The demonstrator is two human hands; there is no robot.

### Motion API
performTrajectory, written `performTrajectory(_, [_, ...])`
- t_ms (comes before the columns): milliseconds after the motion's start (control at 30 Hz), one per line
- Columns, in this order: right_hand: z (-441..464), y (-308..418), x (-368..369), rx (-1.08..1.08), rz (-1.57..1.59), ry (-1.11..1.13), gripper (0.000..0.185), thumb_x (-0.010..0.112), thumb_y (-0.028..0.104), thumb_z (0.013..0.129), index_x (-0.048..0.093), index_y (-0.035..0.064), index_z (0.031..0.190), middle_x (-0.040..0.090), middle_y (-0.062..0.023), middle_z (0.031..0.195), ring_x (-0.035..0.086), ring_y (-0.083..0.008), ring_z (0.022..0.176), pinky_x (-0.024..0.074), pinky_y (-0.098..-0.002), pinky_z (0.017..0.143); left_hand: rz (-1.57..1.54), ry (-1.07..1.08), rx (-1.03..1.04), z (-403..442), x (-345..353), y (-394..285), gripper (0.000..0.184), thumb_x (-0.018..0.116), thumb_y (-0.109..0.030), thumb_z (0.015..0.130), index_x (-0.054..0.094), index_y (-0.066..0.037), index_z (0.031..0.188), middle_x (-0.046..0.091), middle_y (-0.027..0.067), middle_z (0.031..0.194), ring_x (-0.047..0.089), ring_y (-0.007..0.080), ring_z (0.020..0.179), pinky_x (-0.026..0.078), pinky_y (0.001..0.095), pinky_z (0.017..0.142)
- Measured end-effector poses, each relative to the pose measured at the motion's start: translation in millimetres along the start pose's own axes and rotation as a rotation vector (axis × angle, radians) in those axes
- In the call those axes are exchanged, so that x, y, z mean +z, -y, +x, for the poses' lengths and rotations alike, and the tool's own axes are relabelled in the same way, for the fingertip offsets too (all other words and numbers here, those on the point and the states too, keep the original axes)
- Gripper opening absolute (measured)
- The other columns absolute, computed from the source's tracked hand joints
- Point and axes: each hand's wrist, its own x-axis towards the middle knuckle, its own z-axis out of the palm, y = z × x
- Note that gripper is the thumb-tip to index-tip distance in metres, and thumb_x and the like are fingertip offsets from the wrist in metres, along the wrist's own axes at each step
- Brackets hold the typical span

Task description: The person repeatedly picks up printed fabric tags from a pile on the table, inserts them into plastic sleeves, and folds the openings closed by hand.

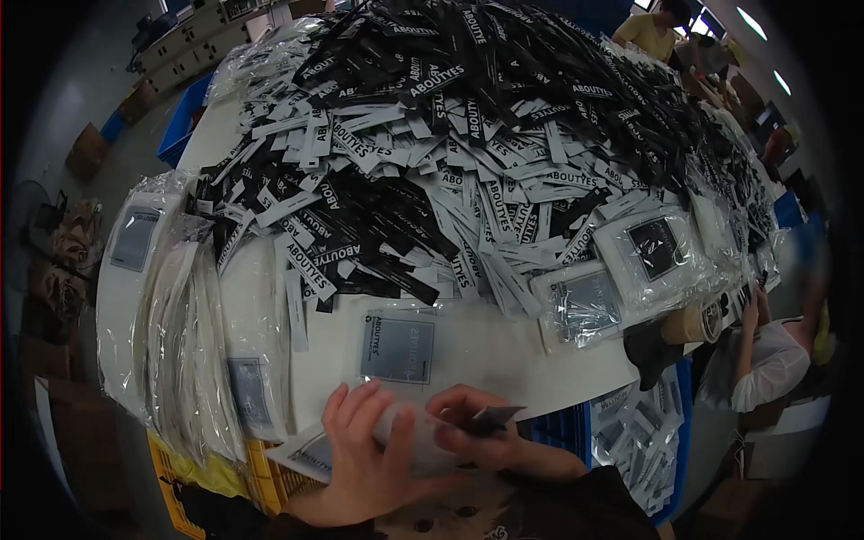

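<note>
Whitish packet (421, 454) — blurred, apparently thin and translucent.

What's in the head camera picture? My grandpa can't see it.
A person's left hand and right hand handle a blurred pale item at a white table heaped with black and white ABOUTYES strips. Clear plastic bags lie in front and at both sides.

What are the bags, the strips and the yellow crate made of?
Bags: probably thin plastic film, clear and glossy, as the creased highlights suggest. Strips: smooth-looking, flat, black or whitish; paper or plastic, I can't tell. Yellow crate: likely rigid moulded plastic, judging by its slotted sides.
</note>
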Motion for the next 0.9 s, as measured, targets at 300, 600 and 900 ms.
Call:
performTrajectory(300, [0.9, -19.8, -34.6, -0.164, -0.282, -0.389, 0.02, 0.049, 0.006, 0.084, 0.049, 0.0002, 0.102, 0.048, 0.0004, 0.066, 0.043, -0.0053, 0.06, 0.0317, -0.0206, 0.052, -0.238, 0.219, -0.281, -18.5, 58.6, 25.0, 0.086, 0.08, -0.027, 0.049, 0.039, -0.002, 0.121, 0.042, 0.0144, 0.114, 0.04, 0.0324, 0.103, 0.029, 0.0424, 0.09])
performTrajectory(600, [19.2, -18.7, -25.7, -0.47, 0.06, -0.211, 0.019, 0.041, 0.024, 0.092, 0.043, 0.0058, 0.099, 0.05, -0.021, 0.118, 0.043, -0.0301, 0.118, 0.0212, -0.0483, 0.105, -0.344, 0.177, -0.262, -16.9, 66.1, 19.2, 0.088, 0.081, -0.023, 0.051, 0.036, -0.001, 0.123, 0.042, 0.0154, 0.113, 0.038, 0.0318, 0.103, 0.03, 0.0421, 0.089])
performTrajectory(900, [5.4, -31.9, -27.1, -0.172, 0.084, -0.186, 0.033, 0.049, 0.006, 0.088, 0.042, 0.0003, 0.12, 0.043, -0.0212, 0.128, 0.044, -0.0295, 0.119, 0.0344, -0.0406, 0.098, -0.572, 0.309, -0.522, -13.9, 35.4, 56.4, 0.051, 0.072, -0.02, 0.072, 0.05, 0.0, 0.114, 0.054, 0.0147, 0.091, 0.053, 0.021, 0.072, 0.041, 0.0279, 0.058])
